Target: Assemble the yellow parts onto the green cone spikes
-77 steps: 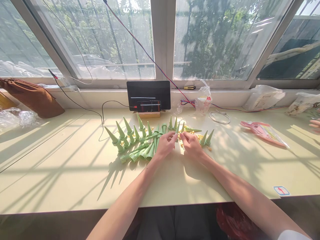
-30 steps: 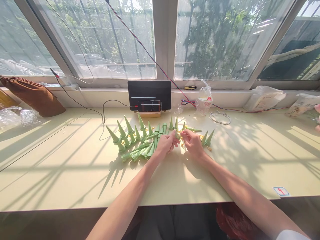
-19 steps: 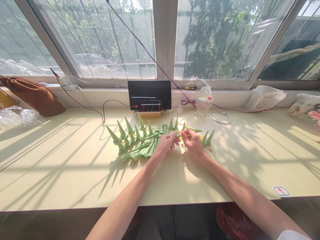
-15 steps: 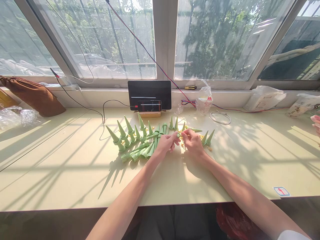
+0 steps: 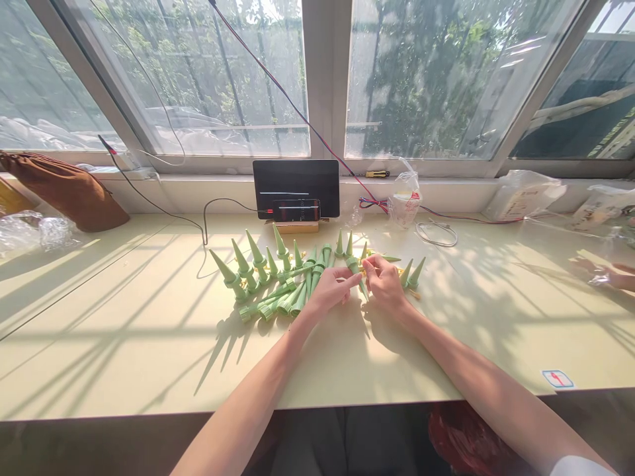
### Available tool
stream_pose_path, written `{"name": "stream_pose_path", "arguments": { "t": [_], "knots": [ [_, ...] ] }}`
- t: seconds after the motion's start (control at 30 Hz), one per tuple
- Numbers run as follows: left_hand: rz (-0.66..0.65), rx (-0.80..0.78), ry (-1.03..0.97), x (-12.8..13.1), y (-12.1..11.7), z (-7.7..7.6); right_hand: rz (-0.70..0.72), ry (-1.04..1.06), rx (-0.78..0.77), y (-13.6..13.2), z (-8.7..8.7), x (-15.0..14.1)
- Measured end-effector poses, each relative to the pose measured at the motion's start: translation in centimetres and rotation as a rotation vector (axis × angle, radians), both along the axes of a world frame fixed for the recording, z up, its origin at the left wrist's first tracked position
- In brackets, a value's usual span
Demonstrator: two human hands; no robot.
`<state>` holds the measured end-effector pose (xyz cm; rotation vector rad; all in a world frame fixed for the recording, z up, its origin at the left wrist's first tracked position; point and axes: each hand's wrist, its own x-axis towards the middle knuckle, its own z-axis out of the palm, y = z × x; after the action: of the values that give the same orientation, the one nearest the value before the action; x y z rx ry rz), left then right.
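Several green cone-shaped spikes [image 5: 258, 277] lie and stand in a pile on the pale yellow table [image 5: 124, 330], with small yellow bits [image 5: 397, 271] among them. My left hand [image 5: 332, 291] and my right hand [image 5: 384, 284] meet at the pile's middle. Together they pinch one green spike [image 5: 358, 274], its tip pointing down toward me. The right fingers are closed on its upper end. The left thumb and fingers press its side.
A dark tablet [image 5: 296, 188] with a phone [image 5: 295, 211] in front stands at the back by the window. A tied plastic bag [image 5: 404, 195], a coiled cable [image 5: 436, 233] and a brown bag [image 5: 64, 192] lie around. Another person's hand [image 5: 612, 274] shows at the far right.
The spike between my hands has turned so its tip now points down toward me. The other person's hand at the right edge has moved lower and further in, holding clear plastic.
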<state>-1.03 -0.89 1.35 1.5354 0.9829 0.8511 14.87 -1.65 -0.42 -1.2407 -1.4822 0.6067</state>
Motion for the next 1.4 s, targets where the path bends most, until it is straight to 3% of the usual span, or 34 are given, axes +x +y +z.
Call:
{"name": "stream_pose_path", "arguments": {
  "t": [0.2, 0.53, 1.1, 1.4],
  "knots": [
    [0.028, 0.073, 0.072, 0.1, -0.2, 0.2, 0.003, 0.01, -0.015, 0.0, -0.1, 0.0],
    [0.068, 0.227, 0.158, 0.1, 0.5, -0.9, 0.012, 0.007, -0.064, 0.0, 0.3, -0.1],
    [0.159, 0.311, 0.107, 0.5, 0.6, -1.3, 0.095, 0.185, -0.089, 0.4, 0.1, 0.0],
    [0.137, 0.319, 0.158, 0.4, 0.2, -0.9, 0.123, 0.231, -0.098, 0.3, 0.3, 0.0]
  ]
}}
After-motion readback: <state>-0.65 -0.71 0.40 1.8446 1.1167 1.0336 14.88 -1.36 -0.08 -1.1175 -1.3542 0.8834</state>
